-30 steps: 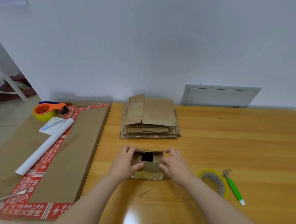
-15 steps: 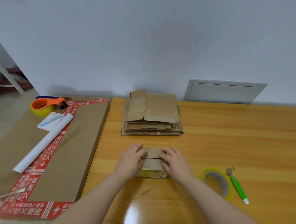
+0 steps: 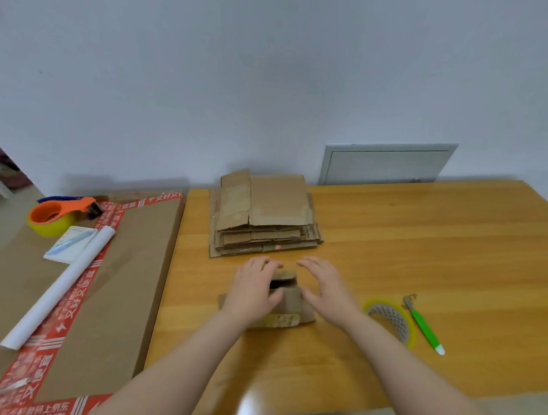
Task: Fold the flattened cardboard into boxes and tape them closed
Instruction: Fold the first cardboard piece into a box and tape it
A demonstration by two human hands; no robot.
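A small brown cardboard box (image 3: 290, 303) stands on the wooden table (image 3: 423, 247) in front of me, its top flaps slightly apart with a dark gap between them. My left hand (image 3: 252, 288) lies over the box's left half, thumb on the near flap and fingers reaching the far flap. My right hand (image 3: 325, 289) hovers just right of the box with fingers spread, holding nothing. Behind the box lies a stack of flattened cardboard (image 3: 263, 213). A roll of clear yellowish tape (image 3: 390, 318) lies to the right of my right wrist.
A green-handled cutter (image 3: 425, 326) lies right of the tape roll. On the left, a large carton with red printed tape (image 3: 119, 278) carries an orange tape dispenser (image 3: 56, 211), a notepad with a pen (image 3: 69, 244) and a white paper roll (image 3: 62, 285). A grey wall panel (image 3: 386, 162) sits behind the table.
Both hands were pressing the flaps flat. Now my right hand has come off to the right and the flaps have sprung apart a little. My left hand stays on the box.
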